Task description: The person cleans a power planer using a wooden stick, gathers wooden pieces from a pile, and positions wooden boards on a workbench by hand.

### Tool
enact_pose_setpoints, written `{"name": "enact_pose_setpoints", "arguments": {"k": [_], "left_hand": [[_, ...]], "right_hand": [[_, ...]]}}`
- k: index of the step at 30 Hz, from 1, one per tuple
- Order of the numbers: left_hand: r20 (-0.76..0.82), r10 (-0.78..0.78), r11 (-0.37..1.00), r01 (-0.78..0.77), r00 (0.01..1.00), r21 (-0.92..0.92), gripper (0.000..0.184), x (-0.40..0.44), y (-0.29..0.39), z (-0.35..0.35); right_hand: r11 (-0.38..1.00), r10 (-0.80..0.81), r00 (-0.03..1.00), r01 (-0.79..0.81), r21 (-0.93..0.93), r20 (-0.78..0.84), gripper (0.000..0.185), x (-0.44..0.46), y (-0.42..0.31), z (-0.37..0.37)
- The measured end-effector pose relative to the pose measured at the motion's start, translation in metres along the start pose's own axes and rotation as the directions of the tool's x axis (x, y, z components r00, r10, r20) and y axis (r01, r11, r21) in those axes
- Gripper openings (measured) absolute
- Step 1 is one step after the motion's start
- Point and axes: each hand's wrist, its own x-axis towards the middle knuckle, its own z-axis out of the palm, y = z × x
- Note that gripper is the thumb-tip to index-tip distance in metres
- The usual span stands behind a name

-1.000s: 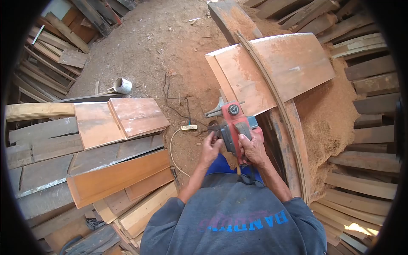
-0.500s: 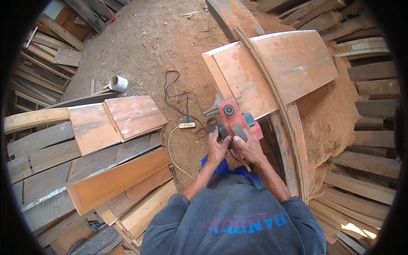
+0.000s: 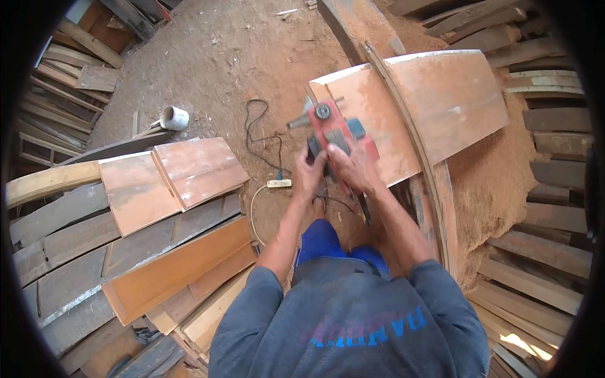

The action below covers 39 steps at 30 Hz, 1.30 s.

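I hold a red electric hand planer (image 3: 334,129) with a round black dial in front of my body, tilted on its side. My left hand (image 3: 309,175) is closed on the dark part at its near left. My right hand (image 3: 354,167) grips the near right, with its thumb pressed on the grey section. The fingers' undersides are hidden. Just beyond the planer lies a wide reddish wooden panel (image 3: 450,104), dusty on top, with a long narrow wooden strip (image 3: 403,107) across it. A dark cord hangs below the planer by my right wrist.
On the left, more reddish panels (image 3: 201,170) lie on stacked planks. A power strip (image 3: 279,184) with a black cable (image 3: 249,129) rests on the dirt floor. A white bucket (image 3: 178,118) stands farther off. Sawdust (image 3: 488,183) is heaped beside stacked boards at right.
Both hands have moved forward, away from my body, and slightly left with the planer. My arms are more stretched out. The panels stay in place.
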Motion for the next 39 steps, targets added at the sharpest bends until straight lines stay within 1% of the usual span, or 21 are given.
{"name": "enact_pose_setpoints", "arguments": {"k": [3,4,6,8,9,12,16,18,20,22,23,25,28,29,31,32,33,34,36,37,39], "left_hand": [[-0.009,-0.052,0.998,0.052,0.999,0.028,0.038,0.047,0.015,-0.015],[-0.001,-0.049,0.998,0.049,0.999,0.032,0.037,0.062,0.013,-0.019],[-0.012,-0.012,0.999,0.013,1.000,0.050,0.037,0.083,0.018,-0.024],[-0.008,-0.001,0.998,0.002,1.000,0.063,0.036,0.084,0.027,-0.022],[0.002,-0.013,0.998,0.013,1.000,0.066,0.035,0.080,0.031,-0.021],[-0.003,-0.035,0.997,0.035,0.999,0.070,0.032,0.052,0.022,-0.015],[-0.010,-0.005,1.000,0.006,1.000,0.025,0.033,-0.019,0.021,0.008],[-0.008,-0.117,0.986,0.117,0.993,0.119,0.041,-0.062,0.025,0.018],[-0.038,-0.119,0.937,0.125,0.992,0.327,0.049,-0.109,-0.002,0.028],[-0.023,-0.187,0.931,0.184,0.982,0.315,0.056,-0.154,-0.009,0.040],[-0.013,-0.107,0.933,0.105,0.994,0.345,0.059,-0.176,-0.017,0.044],[0.000,-0.058,0.930,0.054,0.998,0.363,0.062,-0.194,-0.015,0.049],[0.009,-0.154,0.933,0.143,0.988,0.330,0.062,-0.203,-0.005,0.050],[-0.009,-0.094,0.955,0.092,0.996,0.283,0.060,-0.197,-0.022,0.048],[-0.024,-0.036,0.957,0.041,0.999,0.286,0.059,-0.175,-0.020,0.044],[-0.030,-0.006,0.958,0.015,1.000,0.287,0.059,-0.163,-0.018,0.041],[-0.040,-0.078,0.978,0.084,0.996,0.193,0.056,-0.151,-0.020,0.038],[-0.038,-0.062,0.975,0.068,0.997,0.209,0.056,-0.139,-0.021,0.035],[-0.033,-0.034,0.970,0.041,0.999,0.240,0.055,-0.116,-0.019,0.027],[-0.026,-0.070,0.973,0.074,0.997,0.219,0.054,-0.107,-0.014,0.025],[-0.037,-0.091,0.979,0.097,0.995,0.181,0.053,-0.090,-0.008,0.021]], "right_hand": [[0.983,-0.175,0.984,0.173,-0.055,-0.039,0.061,0.050,-0.008,0.006],[0.946,-0.301,0.953,0.292,-0.137,-0.046,0.063,0.079,0.002,0.010],[0.922,-0.354,0.934,0.341,-0.183,-0.043,0.057,0.100,0.009,0.016],[0.973,-0.211,0.976,0.205,-0.109,-0.047,0.042,0.099,-0.011,0.010],[0.993,-0.116,0.993,0.114,-0.038,-0.039,0.047,0.087,-0.023,0.006],[0.976,-0.200,0.977,0.192,-0.099,-0.079,0.051,0.066,0.000,0.009],[0.999,-0.046,0.998,0.046,-0.016,-0.046,0.048,-0.012,0.015,0.002],[1.000,-0.010,1.000,0.011,0.013,-0.023,0.053,-0.056,0.026,-0.006],[1.000,-0.004,1.000,0.004,0.012,0.009,0.052,-0.101,0.048,-0.012],[0.998,0.052,0.998,-0.053,0.034,0.020,0.054,-0.146,0.071,-0.014],[0.996,0.072,0.997,-0.073,0.044,0.022,0.055,-0.169,0.080,-0.015],[0.994,0.086,0.996,-0.088,0.065,0.024,0.056,-0.198,0.089,-0.017],[0.991,0.114,0.993,-0.114,0.072,0.016,0.058,-0.199,0.082,-0.017],[0.993,0.112,0.993,-0.113,0.034,0.024,0.056,-0.192,0.081,-0.015],[0.994,0.106,0.994,-0.104,-0.043,0.038,0.053,-0.169,0.076,-0.014],[0.997,0.069,0.997,-0.068,-0.030,0.017,0.056,-0.158,0.074,-0.011],[0.999,0.030,1.000,-0.030,-0.018,-0.005,0.059,-0.145,0.072,-0.008],[1.000,-0.008,1.000,0.008,-0.008,-0.027,0.064,-0.133,0.069,-0.005],[1.000,-0.024,0.999,0.023,-0.020,-0.027,0.063,-0.110,0.064,-0.003],[0.999,-0.030,0.999,0.029,-0.026,-0.027,0.063,-0.100,0.061,-0.002],[0.999,0.035,0.999,-0.035,0.004,0.014,0.062,-0.082,0.048,-0.003]]}}
